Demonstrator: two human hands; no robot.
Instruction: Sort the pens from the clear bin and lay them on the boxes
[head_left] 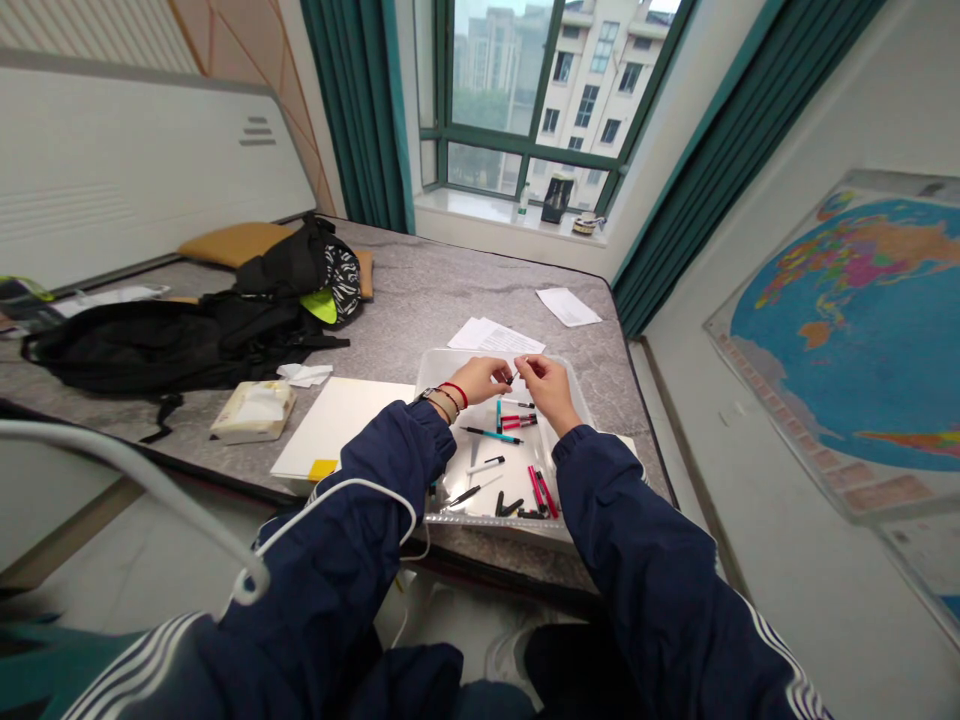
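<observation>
Over a clear plastic tray (581, 400), my left hand (482, 380) and my right hand (547, 390) come close together with fingers pinched. A small black pen part (511, 379) shows at the fingertips of my left hand. My right fingertips pinch close beside it; what they hold is too small to make out. In the tray below lie a blue-and-black pen (491, 435), red pen pieces (519, 421), a white pen piece with a black end (486, 465), a black pen with its tip bare (463, 496), two red barrels (541, 492) and several black caps (510, 507).
The tray sits on a grey bed surface (420, 280). Left of it are a white box (352, 420), a tissue pack (255, 410) and a black backpack (187, 335). Papers (495, 335) lie behind it. A white cable (360, 484) crosses my left sleeve.
</observation>
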